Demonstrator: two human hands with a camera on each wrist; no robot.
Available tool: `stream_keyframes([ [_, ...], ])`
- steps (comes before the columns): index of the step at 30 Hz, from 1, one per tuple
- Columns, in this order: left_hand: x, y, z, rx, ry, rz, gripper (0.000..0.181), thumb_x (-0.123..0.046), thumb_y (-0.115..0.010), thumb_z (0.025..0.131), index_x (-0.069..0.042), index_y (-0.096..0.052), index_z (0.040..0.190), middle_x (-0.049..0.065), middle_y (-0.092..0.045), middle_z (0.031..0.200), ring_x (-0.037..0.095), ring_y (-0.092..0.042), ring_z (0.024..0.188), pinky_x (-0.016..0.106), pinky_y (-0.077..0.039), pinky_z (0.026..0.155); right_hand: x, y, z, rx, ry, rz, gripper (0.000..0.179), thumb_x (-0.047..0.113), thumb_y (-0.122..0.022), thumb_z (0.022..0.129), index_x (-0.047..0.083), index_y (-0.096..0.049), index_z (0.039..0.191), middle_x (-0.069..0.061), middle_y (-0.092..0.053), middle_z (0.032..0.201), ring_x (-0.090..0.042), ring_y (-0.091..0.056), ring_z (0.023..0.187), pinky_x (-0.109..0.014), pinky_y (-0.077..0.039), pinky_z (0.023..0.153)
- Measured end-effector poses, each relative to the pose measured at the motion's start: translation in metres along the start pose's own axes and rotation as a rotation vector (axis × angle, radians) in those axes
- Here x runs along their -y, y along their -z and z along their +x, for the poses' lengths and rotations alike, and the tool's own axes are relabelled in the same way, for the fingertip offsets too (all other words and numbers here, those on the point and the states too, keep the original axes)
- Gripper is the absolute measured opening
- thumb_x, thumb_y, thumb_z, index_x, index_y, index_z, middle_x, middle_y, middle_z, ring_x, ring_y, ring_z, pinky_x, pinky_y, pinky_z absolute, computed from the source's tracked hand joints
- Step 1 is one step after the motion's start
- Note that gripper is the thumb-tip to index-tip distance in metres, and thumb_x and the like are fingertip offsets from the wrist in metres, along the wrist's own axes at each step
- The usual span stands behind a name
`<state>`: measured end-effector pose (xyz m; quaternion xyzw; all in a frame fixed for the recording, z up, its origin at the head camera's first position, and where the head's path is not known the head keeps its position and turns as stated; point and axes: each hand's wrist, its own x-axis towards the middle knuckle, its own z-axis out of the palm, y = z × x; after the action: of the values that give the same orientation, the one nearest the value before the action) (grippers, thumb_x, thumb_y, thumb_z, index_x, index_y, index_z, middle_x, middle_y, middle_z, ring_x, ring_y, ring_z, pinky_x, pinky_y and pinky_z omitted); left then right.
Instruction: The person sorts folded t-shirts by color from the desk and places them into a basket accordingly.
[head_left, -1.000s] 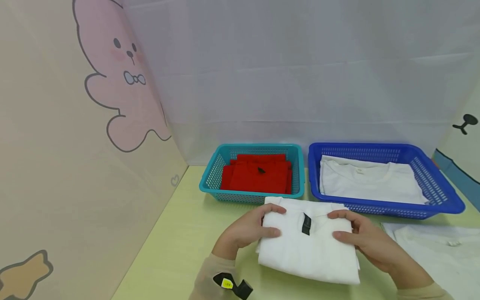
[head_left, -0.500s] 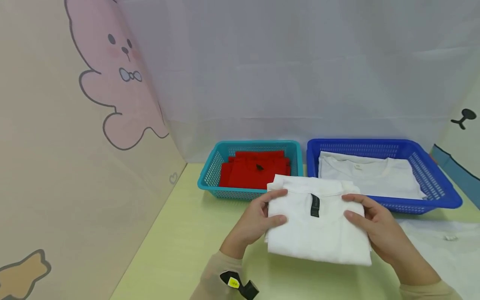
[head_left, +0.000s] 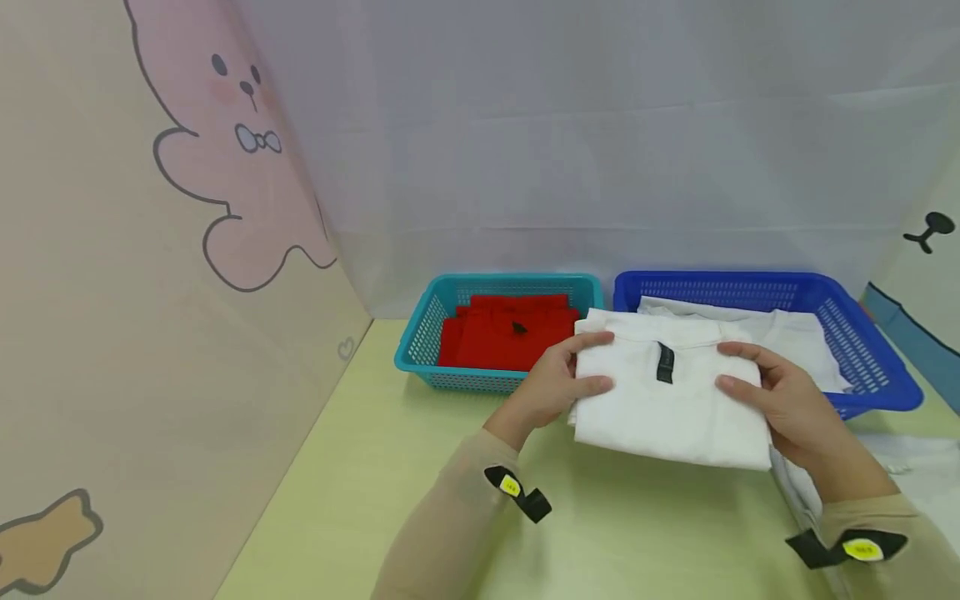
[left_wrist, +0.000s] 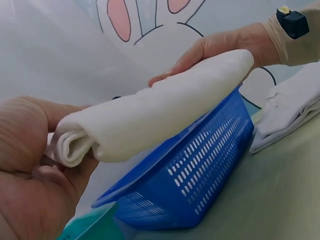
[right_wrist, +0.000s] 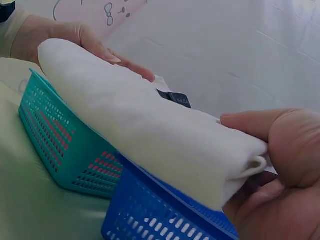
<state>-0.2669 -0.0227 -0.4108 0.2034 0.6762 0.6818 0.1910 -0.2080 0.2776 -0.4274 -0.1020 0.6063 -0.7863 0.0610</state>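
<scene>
White folded shirt (head_left: 667, 421) | black label (head_left: 665, 362) — illegible | left grip (head_left: 553, 382), right grip (head_left: 793, 403) — both pinching shirt

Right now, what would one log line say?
left hand + right hand: gripping folded white shirt | shirt: raised off table | blue basket: white cloth | teal basket: red cloth

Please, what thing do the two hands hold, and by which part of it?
A folded white shirt with a black label. The left hand grips its left side edge, the right hand its right side edge.
</scene>
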Motion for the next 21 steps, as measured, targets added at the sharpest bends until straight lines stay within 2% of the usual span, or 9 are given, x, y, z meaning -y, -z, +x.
stream_keyframes([
  [9,-0.003,-0.008,0.053,0.032,-0.001,0.023,0.058,-0.006,-0.073,0.085,-0.032,-0.056,0.133,0.001,-0.060,0.113,0.018,-0.066,0.090,0.039,-0.058,0.071,0.016,0.039,0.027,-0.087,-0.068,-0.101,0.048,0.006,-0.059,0.095,0.021,-0.048,0.139,0.006,-0.056,0.115,-0.012,-0.067,0.087,-0.034,-0.058,0.065],
  [14,-0.002,-0.016,0.078,0.024,0.020,0.072,0.056,-0.009,-0.073,0.086,-0.036,-0.055,0.132,-0.005,-0.058,0.119,0.016,-0.066,0.090,0.034,-0.057,0.071,0.018,0.064,0.040,-0.069,-0.072,-0.049,0.047,0.002,-0.057,0.096,0.021,-0.049,0.138,0.006,-0.058,0.113,-0.014,-0.068,0.086,-0.034,-0.058,0.063],
  [16,-0.002,-0.022,0.087,0.003,0.029,0.100,0.056,-0.009,-0.073,0.085,-0.036,-0.056,0.131,-0.006,-0.057,0.119,0.016,-0.067,0.087,0.032,-0.057,0.071,0.021,0.073,0.042,-0.065,-0.076,-0.023,0.047,0.001,-0.055,0.096,0.022,-0.049,0.138,0.006,-0.059,0.112,-0.015,-0.068,0.085,-0.035,-0.057,0.063],
  [21,0.000,-0.034,0.106,-0.072,0.043,0.156,0.055,-0.011,-0.075,0.084,-0.036,-0.058,0.129,-0.007,-0.057,0.122,0.014,-0.067,0.082,0.029,-0.057,0.068,0.031,0.089,0.050,-0.128,-0.143,-0.112,0.051,0.008,-0.060,0.095,0.027,-0.046,0.140,0.010,-0.058,0.110,-0.015,-0.068,0.081,-0.036,-0.057,0.061],
])
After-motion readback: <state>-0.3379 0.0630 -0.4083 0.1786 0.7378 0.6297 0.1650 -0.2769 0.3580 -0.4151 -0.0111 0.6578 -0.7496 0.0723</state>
